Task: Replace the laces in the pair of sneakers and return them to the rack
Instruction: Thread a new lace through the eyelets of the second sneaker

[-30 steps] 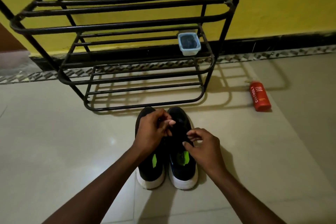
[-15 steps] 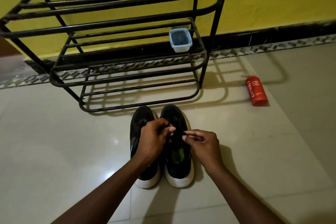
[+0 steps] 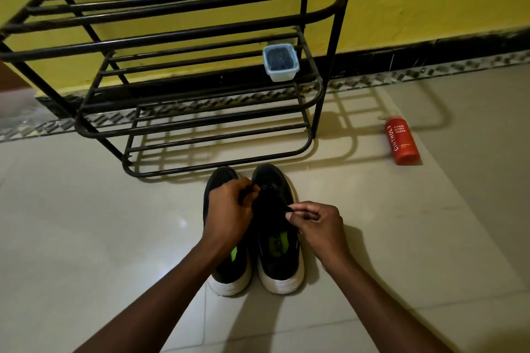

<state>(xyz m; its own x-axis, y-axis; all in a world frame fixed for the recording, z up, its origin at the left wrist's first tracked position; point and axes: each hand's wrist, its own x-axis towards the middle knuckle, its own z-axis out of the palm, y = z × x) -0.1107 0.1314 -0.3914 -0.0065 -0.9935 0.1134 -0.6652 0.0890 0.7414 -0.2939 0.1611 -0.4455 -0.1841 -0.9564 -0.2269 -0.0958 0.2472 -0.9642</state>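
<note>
On the floor (image 3: 86, 238) dead ahead of the person, just short of the rack (image 3: 335, 37): both sneakers side by side, long axes pointing straight away, toes at the bottom rail, white heels toward the body

Work is on the right sneaker (image 3: 279, 252). Left hand (image 3: 229, 209) reaches across the left sneaker (image 3: 229, 275), fingers curled and pinching something dark up near the toe-end eyelets. Right hand (image 3: 318, 223) sits on the outer side, closer to the body, thumb and forefinger pinched on the lace (image 3: 289, 210). Hands are apart, the shoe's throat between them

Key relation: the lace span runs crosswise to the shoe axis, left end further forward than the right. My read is that any pull goes sideways and outward, not along the shoe. Black lace on black upper, so I can't tell if it's going in or coming out

Small container (image 3: 281, 63) with dark contents sits on the middle shelf; red bottle (image 3: 401, 140) lies on the floor well off to the right
</note>
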